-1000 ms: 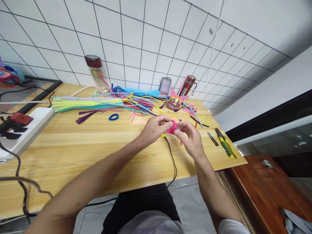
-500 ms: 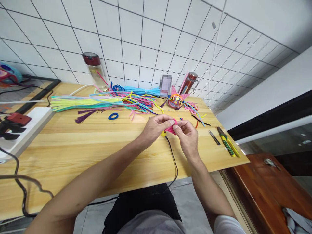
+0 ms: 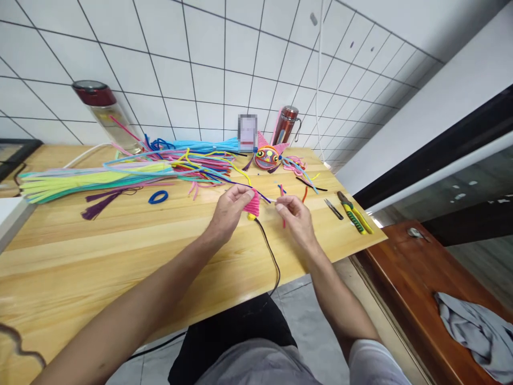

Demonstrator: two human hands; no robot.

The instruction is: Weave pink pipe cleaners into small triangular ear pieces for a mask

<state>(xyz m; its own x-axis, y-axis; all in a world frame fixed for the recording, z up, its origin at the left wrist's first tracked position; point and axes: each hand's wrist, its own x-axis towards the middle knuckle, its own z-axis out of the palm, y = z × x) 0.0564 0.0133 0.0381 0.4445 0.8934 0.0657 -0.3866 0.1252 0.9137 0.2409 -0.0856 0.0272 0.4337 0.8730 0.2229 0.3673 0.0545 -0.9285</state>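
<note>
My left hand (image 3: pixel 231 209) pinches a pink, ridged piece of pipe cleaner work (image 3: pixel 252 203) between thumb and fingers. To its right, my right hand (image 3: pixel 295 213) is apart from that piece, its thumb and fingertips closed together. A thin pale tip (image 3: pixel 274 201) shows at those fingertips, too small to name. A short pink pipe cleaner (image 3: pixel 284 222) lies by the right fingers, partly hidden by them. Just under the pink piece is a small yellow object (image 3: pixel 251 216) with a black cord (image 3: pixel 269 243) running off the table's front edge.
Bundled pipe cleaners (image 3: pixel 96 179) lie at the back left, near a blue ring (image 3: pixel 158 197) and purple tassel (image 3: pixel 98 207). A decorated mask-like figure (image 3: pixel 267 158), phone (image 3: pixel 247 132) and two bottles (image 3: pixel 286 125) stand behind. Small snips (image 3: pixel 333 209) and pliers (image 3: pixel 355 214) lie right.
My right hand has let go of the pink piece and moved away to the right. My left hand still holds it. The view has turned a little to the right.
</note>
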